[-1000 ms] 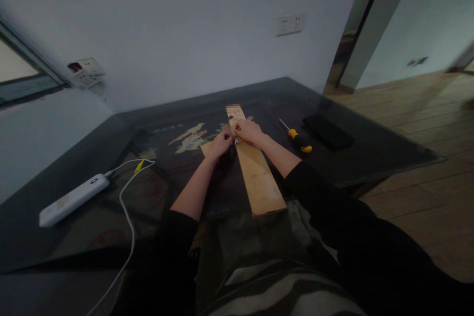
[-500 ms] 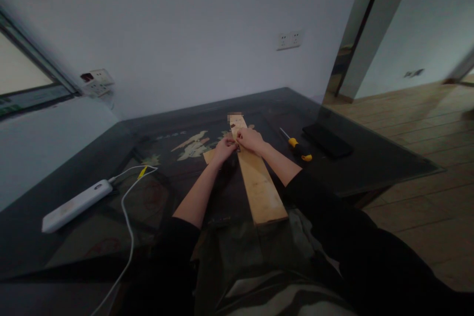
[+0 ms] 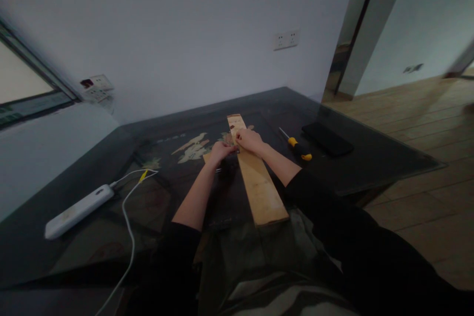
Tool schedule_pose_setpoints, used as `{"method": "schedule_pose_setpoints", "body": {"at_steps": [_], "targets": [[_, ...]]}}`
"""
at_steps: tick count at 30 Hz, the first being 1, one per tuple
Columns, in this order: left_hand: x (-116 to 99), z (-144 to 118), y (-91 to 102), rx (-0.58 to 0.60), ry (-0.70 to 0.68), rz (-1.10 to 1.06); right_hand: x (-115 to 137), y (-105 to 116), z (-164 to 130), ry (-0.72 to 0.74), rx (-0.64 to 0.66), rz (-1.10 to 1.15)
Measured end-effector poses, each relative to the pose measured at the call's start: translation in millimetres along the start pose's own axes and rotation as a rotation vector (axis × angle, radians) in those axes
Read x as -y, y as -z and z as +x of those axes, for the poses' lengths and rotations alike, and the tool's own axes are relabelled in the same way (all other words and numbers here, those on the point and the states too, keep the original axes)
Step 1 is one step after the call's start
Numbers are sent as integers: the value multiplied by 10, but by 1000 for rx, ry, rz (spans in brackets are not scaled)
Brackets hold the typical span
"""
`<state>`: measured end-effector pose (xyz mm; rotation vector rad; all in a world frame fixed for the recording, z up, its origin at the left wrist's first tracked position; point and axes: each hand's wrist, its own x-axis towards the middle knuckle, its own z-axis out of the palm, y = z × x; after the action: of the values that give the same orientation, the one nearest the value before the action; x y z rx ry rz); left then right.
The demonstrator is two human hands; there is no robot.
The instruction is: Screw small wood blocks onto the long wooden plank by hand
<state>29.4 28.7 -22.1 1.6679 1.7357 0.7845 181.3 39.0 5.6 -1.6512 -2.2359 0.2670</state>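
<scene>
So from my feed, both hands are bunched up together on the wooden plank (image 3: 259,185), up toward its far end. The left hand (image 3: 219,151) sits at the plank's left edge with the fingers curled in, the right hand (image 3: 249,139) rests on top of the board, and their fingertips meet over some small dark bit between them. It's too tiny and dim for me to tell what that piece is, or whether either hand is really pinching it.

The plank itself is a long, narrow, light yellowish strip of wood, flat and smooth looking, with a darker mark near the far tip. It lies lengthwise on the dark glass surface (image 3: 370,163), running from the near edge by the lap out toward the wall, and the near end hangs a little over that edge.

Off to the right, clear of the plank, there's a yellow-handled screwdriver (image 3: 299,149) and a black phone (image 3: 327,139). Far left is a white power bank (image 3: 78,211) with its white cable (image 3: 128,217).
</scene>
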Motion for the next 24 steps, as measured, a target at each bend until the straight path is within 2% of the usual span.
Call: {"method": "schedule_pose_setpoints", "body": {"at_steps": [7,17,24], "targets": [[-55,4,-59,-5,-10,129,2,7,-2,6,-12,5],[3,-13,-91,51,-4,-70,-7,6,-6,5,-12,6],[-38,-45,-70,113,46,-179,-1,-4,-6,9,4,-5]]}}
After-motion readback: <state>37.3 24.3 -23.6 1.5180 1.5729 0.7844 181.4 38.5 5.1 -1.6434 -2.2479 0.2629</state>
